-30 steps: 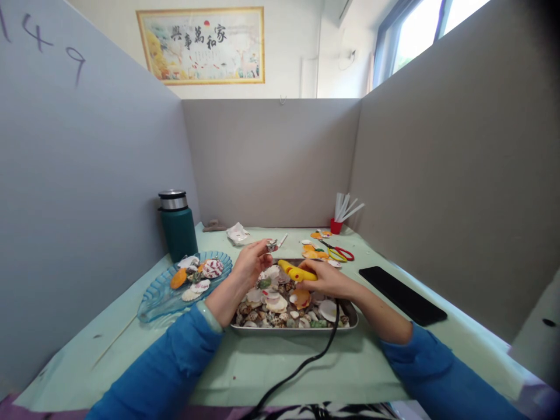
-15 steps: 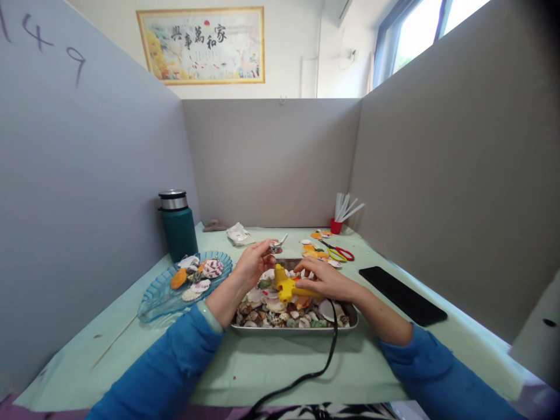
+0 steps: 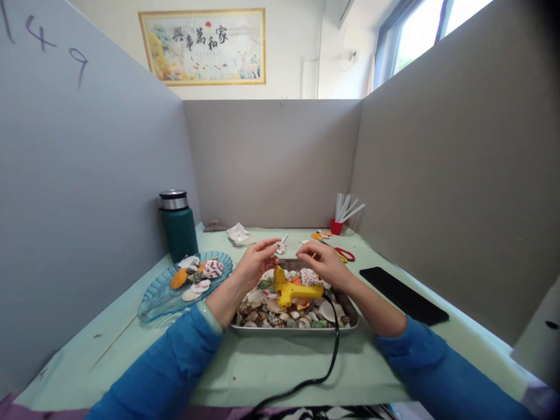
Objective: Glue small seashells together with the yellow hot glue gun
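Note:
My left hand (image 3: 255, 263) is closed, pinching a small pale seashell (image 3: 281, 248) with a thin silvery strip rising from it above the tray's far edge. Just right of it is my right hand (image 3: 324, 262), fingers curled together; whether they hold anything is hidden, though a speck of yellow shows between them. Below both hands, a yellow hot glue gun (image 3: 297, 291) lies on the shells, its nozzle end up and to the left. A metal tray (image 3: 295, 331) holds these many shells (image 3: 280, 318) and bits of green stone.
A blue scalloped dish (image 3: 158, 300) with shells and a green bottle (image 3: 178, 233) stand left. Right are a black phone-like slab (image 3: 402, 296), scissors (image 3: 346, 254) and a red cup (image 3: 336, 227) of glue sticks. The gun's black cord (image 3: 301, 385) runs frontward; partitions enclose the table.
My right hand has let go of the glue gun and moved up beside my left hand. The shell in my left hand has turned, showing its pale face.

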Available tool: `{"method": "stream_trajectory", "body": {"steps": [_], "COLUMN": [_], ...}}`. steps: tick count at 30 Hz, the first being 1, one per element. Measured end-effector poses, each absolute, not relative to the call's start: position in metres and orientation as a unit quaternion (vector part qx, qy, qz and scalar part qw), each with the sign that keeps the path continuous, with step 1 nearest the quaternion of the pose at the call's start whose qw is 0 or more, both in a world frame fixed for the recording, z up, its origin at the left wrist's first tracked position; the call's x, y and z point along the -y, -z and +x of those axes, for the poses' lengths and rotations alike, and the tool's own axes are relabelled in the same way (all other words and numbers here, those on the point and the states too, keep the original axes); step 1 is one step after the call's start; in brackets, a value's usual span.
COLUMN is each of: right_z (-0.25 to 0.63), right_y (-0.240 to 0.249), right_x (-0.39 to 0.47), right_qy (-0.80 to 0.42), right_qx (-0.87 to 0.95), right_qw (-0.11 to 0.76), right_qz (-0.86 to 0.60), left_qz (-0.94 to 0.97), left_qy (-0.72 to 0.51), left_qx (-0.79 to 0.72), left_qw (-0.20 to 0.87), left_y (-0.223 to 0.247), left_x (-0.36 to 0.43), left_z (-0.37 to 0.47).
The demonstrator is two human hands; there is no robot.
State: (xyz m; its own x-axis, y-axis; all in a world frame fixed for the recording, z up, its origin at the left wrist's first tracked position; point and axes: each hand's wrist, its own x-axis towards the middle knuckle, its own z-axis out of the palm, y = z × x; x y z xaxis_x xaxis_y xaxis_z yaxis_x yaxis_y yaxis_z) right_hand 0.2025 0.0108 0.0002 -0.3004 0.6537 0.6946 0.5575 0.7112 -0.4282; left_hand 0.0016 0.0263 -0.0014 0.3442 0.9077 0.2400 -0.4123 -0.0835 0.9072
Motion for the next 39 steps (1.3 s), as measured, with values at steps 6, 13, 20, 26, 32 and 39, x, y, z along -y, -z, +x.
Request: {"method": "stream_trajectory", "body": {"steps": [6, 13, 20, 26, 32, 39], "right_z": [0.184, 0.183, 0.187, 0.188, 0.189, 0.19], "right_y": [-0.022, -0.002, 0.005, 0.007, 0.01, 0.014], "right_x": [-0.017, -0.018, -0.014, -0.013, -0.016, -0.019], "right_qy": [-0.039, -0.06, 0.03, 0.069, 0.066, 0.058], "right_qx": [0.791, 0.769, 0.814, 0.815, 0.819, 0.823], "right_qw": [0.5, 0.516, 0.471, 0.457, 0.456, 0.465], "right_qz": [-0.349, -0.374, -0.338, -0.349, -0.341, -0.322], "left_qz": [0.528, 0.536, 0.534, 0.542, 0.561, 0.569], "left_qy": [-0.519, -0.521, -0.531, -0.527, -0.515, -0.508], "left_qx": [-0.241, -0.244, -0.234, -0.232, -0.23, -0.234], "left_qw": [0.627, 0.618, 0.615, 0.612, 0.606, 0.603], "left_y": [0.001, 0.003, 0.003, 0.004, 0.004, 0.005], "left_x": [-0.027, -0.028, -0.028, -0.027, -0.027, -0.028], "left_z": [0.001, 0.001, 0.003, 0.003, 0.003, 0.003]}}
